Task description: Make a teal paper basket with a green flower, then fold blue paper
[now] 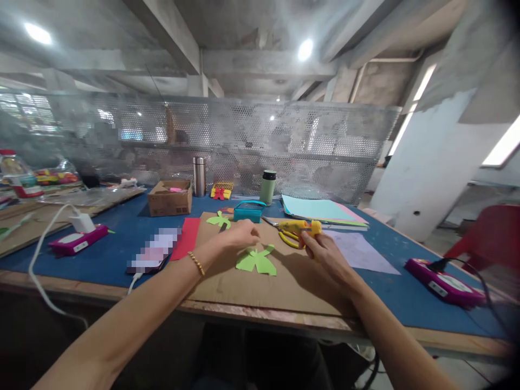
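Observation:
My right hand (325, 252) is wrapped round a yellow glue gun (294, 226), whose nozzle points left. My left hand (244, 234) is over the cardboard sheet (227, 284), its fingers curled together; whatever they may pinch is too small to make out. Just below my left hand a green paper butterfly shape (258, 261) lies on the cardboard. A second green paper shape (219, 219) lies farther back, near a dark strip (223, 228). Yellow-handled scissors (289, 239) lie under the glue gun. Behind my left hand stands a teal box (248, 212).
Red paper (186, 238) and a phone (156, 252) lie left; purple paper (359, 252) lies right. Behind are a cardboard box (169, 199), a steel flask (200, 177), a green bottle (268, 188) and stacked paper (323, 209). Purple power strips (444, 283) sit at both sides.

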`<state>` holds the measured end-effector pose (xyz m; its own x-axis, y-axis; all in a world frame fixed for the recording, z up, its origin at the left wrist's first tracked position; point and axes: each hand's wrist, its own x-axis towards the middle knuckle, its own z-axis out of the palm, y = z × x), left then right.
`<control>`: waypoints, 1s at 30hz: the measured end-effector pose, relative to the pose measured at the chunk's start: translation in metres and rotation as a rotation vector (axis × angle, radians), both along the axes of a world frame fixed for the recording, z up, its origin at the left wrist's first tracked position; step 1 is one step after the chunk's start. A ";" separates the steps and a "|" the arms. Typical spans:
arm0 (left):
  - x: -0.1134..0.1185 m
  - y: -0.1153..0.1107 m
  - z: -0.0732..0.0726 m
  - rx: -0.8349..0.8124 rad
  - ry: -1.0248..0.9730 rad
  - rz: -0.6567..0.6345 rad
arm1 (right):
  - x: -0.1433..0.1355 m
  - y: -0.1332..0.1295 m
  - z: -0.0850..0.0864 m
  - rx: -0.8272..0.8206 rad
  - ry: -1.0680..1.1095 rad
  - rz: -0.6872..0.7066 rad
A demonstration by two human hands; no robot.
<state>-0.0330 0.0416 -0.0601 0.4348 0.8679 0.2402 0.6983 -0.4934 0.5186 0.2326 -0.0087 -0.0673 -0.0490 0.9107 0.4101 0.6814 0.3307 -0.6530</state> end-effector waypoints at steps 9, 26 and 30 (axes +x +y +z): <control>0.042 0.044 -0.008 -0.214 0.173 -0.246 | 0.003 -0.006 0.007 0.013 0.094 -0.023; 0.046 0.049 -0.004 -0.296 0.196 -0.320 | 0.004 -0.006 0.014 0.028 0.106 -0.049; 0.046 0.044 -0.005 -0.296 0.176 -0.321 | 0.004 -0.007 0.014 0.052 0.116 -0.071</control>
<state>0.0125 0.0856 -0.0650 0.7043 0.7030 -0.0990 0.6247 -0.5475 0.5568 0.2366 -0.0152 -0.0533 0.0652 0.8877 0.4558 0.6254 0.3196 -0.7118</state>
